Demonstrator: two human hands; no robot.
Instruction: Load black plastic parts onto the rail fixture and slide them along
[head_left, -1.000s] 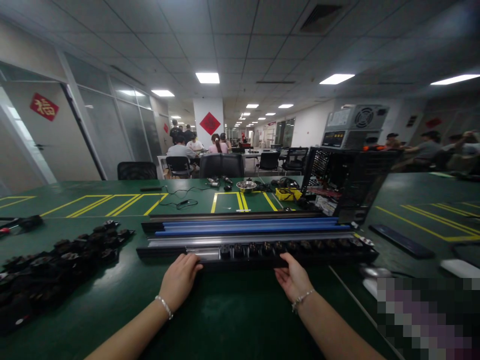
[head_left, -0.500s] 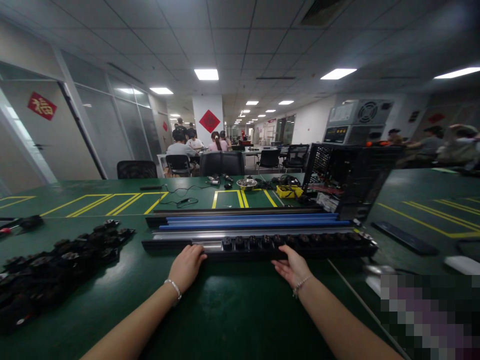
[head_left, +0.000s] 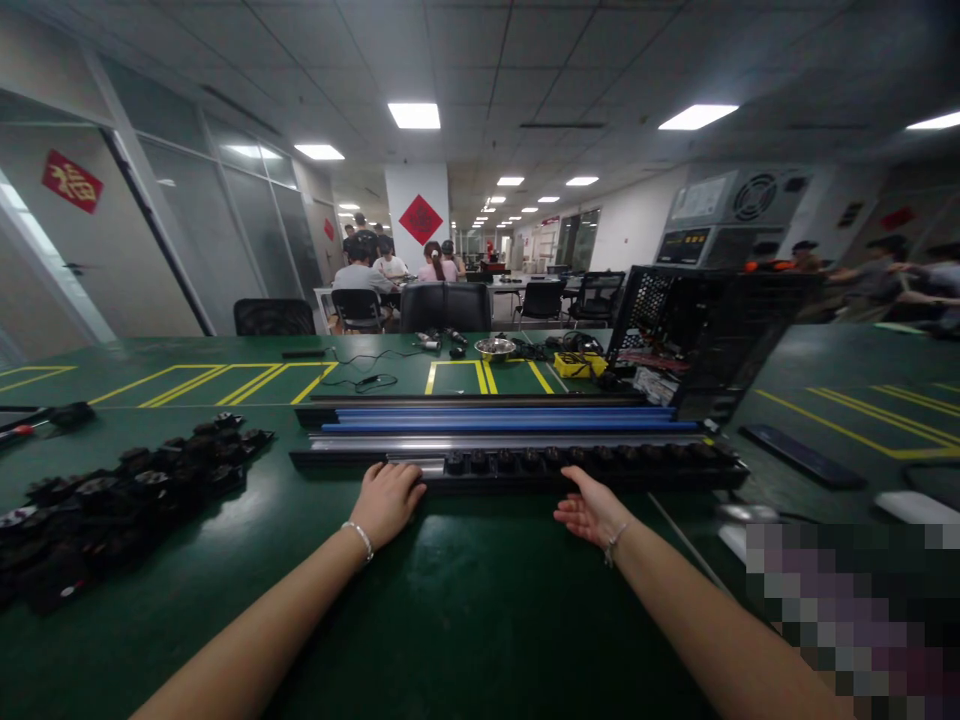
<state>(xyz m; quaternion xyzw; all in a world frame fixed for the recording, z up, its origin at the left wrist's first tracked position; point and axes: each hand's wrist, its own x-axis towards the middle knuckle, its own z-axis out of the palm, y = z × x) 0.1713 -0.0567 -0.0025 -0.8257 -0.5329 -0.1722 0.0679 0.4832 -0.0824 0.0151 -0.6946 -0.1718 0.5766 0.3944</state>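
Note:
A long black rail [head_left: 660, 478] lies crosswise in front of me, with a row of small black knob-like modules [head_left: 531, 459] set along it from the middle to the right end. My left hand [head_left: 390, 502] is on the rail's left part, fingers over its front edge and thumb at the front side. Farther right, my right hand [head_left: 591, 508] has its index fingertip at the rail's front edge below the modules. Its other fingers are apart, palm turned inward, holding nothing. Behind are a silver-grey strip [head_left: 390, 442] and blue bars [head_left: 502, 420].
Many loose black modules [head_left: 150, 485] are heaped at left. An open computer case [head_left: 750, 320] with power supplies [head_left: 739, 205] on top stands at back right. Farther back are a metal bowl [head_left: 495, 347], a yellow box [head_left: 579, 365] and cables. A dark flat bar [head_left: 802, 455] lies right.
The view has tipped slightly downward. My right hand's fingers have loosened and spread a little from the rail. My left hand stays at the rail's left part.

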